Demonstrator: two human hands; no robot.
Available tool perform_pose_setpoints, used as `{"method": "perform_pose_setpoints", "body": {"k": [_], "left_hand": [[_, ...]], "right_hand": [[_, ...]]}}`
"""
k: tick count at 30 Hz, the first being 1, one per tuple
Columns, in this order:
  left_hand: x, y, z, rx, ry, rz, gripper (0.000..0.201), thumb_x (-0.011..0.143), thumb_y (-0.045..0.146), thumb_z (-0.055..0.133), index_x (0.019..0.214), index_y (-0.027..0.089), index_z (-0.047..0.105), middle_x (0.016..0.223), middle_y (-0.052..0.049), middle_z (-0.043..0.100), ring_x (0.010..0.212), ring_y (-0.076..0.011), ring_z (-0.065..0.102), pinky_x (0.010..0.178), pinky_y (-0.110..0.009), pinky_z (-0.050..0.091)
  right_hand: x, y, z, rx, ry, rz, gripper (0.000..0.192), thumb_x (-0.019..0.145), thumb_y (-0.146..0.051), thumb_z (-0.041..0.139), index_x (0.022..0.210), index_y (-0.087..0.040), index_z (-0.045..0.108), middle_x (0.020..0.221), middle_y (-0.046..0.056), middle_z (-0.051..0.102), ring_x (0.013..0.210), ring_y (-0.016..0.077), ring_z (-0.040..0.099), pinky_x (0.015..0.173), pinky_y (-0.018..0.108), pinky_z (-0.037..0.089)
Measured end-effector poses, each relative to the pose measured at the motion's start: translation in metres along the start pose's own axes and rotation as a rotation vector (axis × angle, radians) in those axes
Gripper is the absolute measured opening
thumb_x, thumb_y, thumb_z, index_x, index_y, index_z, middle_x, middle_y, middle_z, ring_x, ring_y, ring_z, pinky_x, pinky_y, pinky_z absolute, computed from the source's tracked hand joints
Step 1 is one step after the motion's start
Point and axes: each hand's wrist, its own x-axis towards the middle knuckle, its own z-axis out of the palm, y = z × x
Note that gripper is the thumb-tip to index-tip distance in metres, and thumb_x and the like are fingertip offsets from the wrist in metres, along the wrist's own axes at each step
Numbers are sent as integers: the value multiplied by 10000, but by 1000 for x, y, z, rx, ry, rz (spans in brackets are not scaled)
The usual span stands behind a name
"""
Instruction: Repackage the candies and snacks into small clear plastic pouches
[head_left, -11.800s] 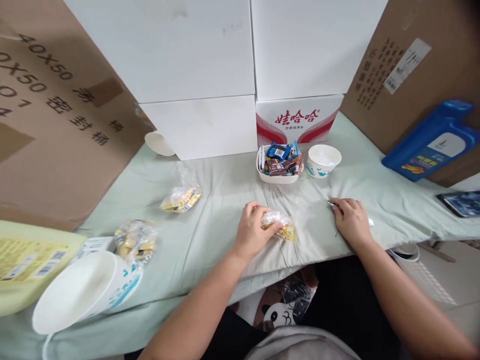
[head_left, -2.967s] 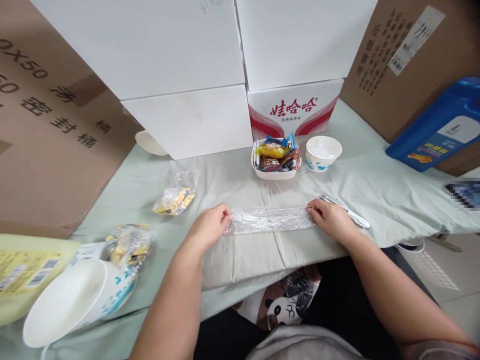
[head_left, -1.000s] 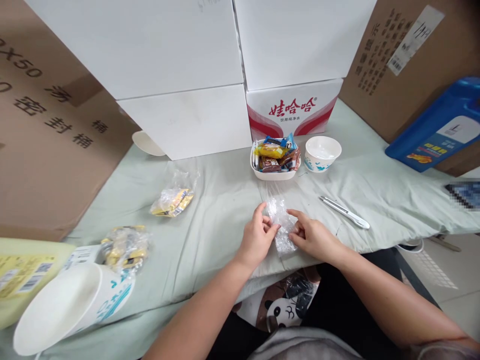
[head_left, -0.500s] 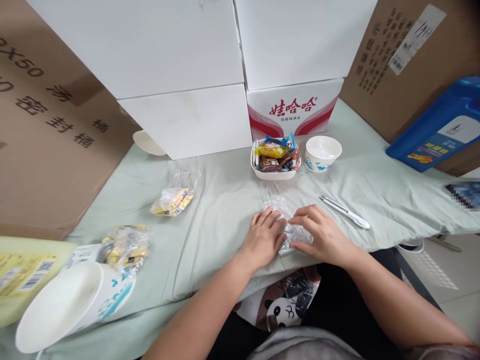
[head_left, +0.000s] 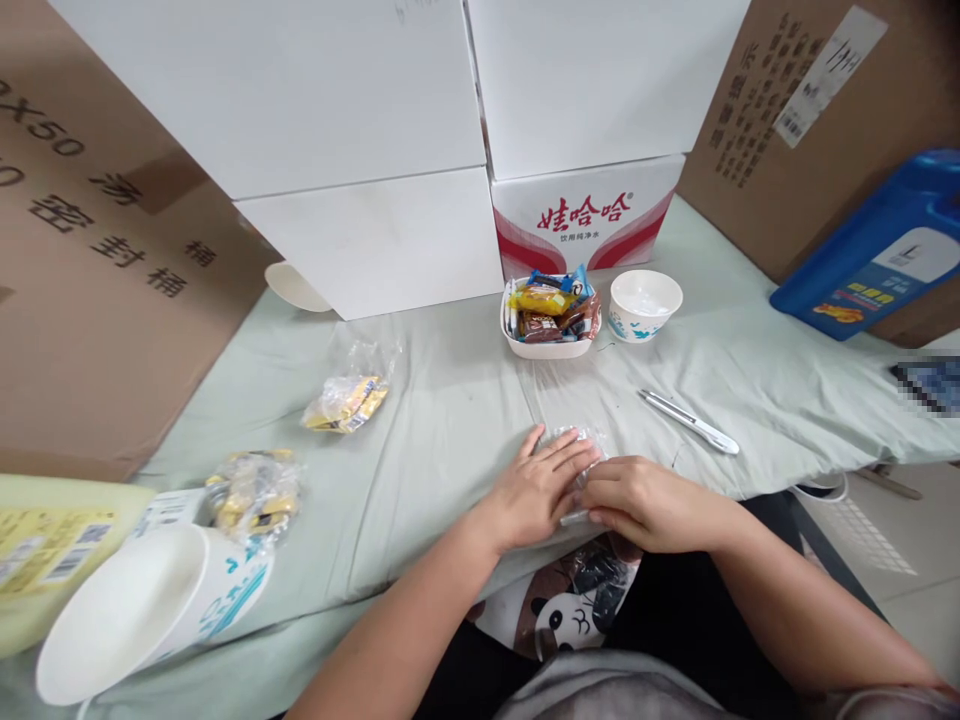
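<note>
Now the left hand (head_left: 531, 495) lies splayed over clear plastic (head_left: 575, 517) at six o'clock from the snack tub (head_left: 551, 351), while the right hand (head_left: 641, 500) has bunched in, pinch hidden, so folding looks underway.

Left of the left hand (head_left: 536, 492), pale-green cloth (head_left: 435, 410) lies open; beyond the right hand (head_left: 649, 500), a slim silver-white cutter (head_left: 688, 422) obstructs.

Film (head_left: 590, 439) clear; cloth (head_left: 442, 380) pale grn; tub (head_left: 551, 351) wht; small cup (head_left: 642, 328) wht w/ teal print; bottle (head_left: 862, 262) blu.
</note>
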Motion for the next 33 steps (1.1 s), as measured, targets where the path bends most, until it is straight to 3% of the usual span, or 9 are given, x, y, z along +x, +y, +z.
{"method": "perform_pose_setpoints", "body": {"k": [6, 10, 13, 16, 18, 20, 25, 28, 33], "left_hand": [[0, -7, 11, 24, 129, -14, 860, 834, 28, 377, 1526, 226, -93, 1566, -147, 289, 1451, -219, 278, 1168, -545, 238], [1, -10, 15, 27, 140, -23, 919, 808, 0, 371, 1510, 227, -177, 1587, -154, 228, 1464, -233, 239, 1160, -537, 279], [1, -10, 14, 6, 178, -12, 877, 807, -12, 356, 1522, 216, -99, 1581, -167, 231, 1468, -244, 226, 1152, -547, 292], [1, -9, 12, -14, 256, -17, 640, 872, 47, 361, 1481, 193, 224, 1559, -173, 268, 1423, -270, 324, 1115, -526, 365], [2, -7, 11, 7, 297, -72, 379, 919, 146, 412, 1289, 164, 494, 1496, -174, 366, 1345, -294, 422, 1080, -510, 414], [4, -5, 11, 60, 316, -146, 224, 913, 221, 494, 1091, 144, 608, 1376, -174, 486, 1286, -318, 461, 1064, -516, 430], [8, -4, 13, 107, 327, -227, 259, 829, 204, 626, 1081, 146, 609, 1273, -149, 555, 1275, -330, 450, 1083, -528, 414], [7, -5, 15, 100, 338, -231, 354, 823, 215, 637, 1161, 131, 574, 1304, -166, 536, 1291, -335, 435, 1088, -537, 404], [6, -10, 19, 81, 373, -215, 395, 835, 212, 613, 1214, 128, 542, 1313, -172, 528, 1291, -330, 436, 1092, -536, 398]], "right_hand": [[9, 22, 5, -127, 285, 277, 246, 990, -280, 390, 1019, -194, 619, 929, 71, 684, 792, 175, 643, 711, 281, 459], [21, 37, 14, -271, 354, 435, 266, 993, -321, 405, 1044, -184, 627, 970, 82, 698, 836, 196, 662, 717, 282, 445], [28, 41, 20, -365, 330, 536, 274, 988, -345, 429, 1010, -169, 638, 922, 81, 694, 791, 197, 659, 662, 274, 410], [34, 40, 26, -453, 297, 589, 278, 987, -351, 430, 984, -173, 644, 898, 73, 684, 729, 187, 643, 606, 273, 361], [36, 39, 30, -493, 298, 602, 271, 984, -356, 436, 986, -181, 643, 898, 65, 678, 697, 177, 628, 585, 277, 338], [36, 41, 33, -520, 324, 604, 269, 977, -373, 448, 975, -187, 642, 881, 58, 669, 686, 178, 616, 577, 283, 334], [25, 56, 24, -601, 562, 613, 206, 938, -332, 517, 947, -177, 653, 907, 102, 648, 854, 255, 598, 726, 344, 433], [17, 57, 15, -535, 679, 456, 183, 928, -273, 522, 996, -174, 660, 974, 121, 645, 946, 276, 568, 852, 418, 455], [18, 37, 18, -289, 338, 107, 198, 908, -267, 584, 1079, -210, 667, 1095, 86, 654, 1024, 244, 557, 903, 411, 475]]}}
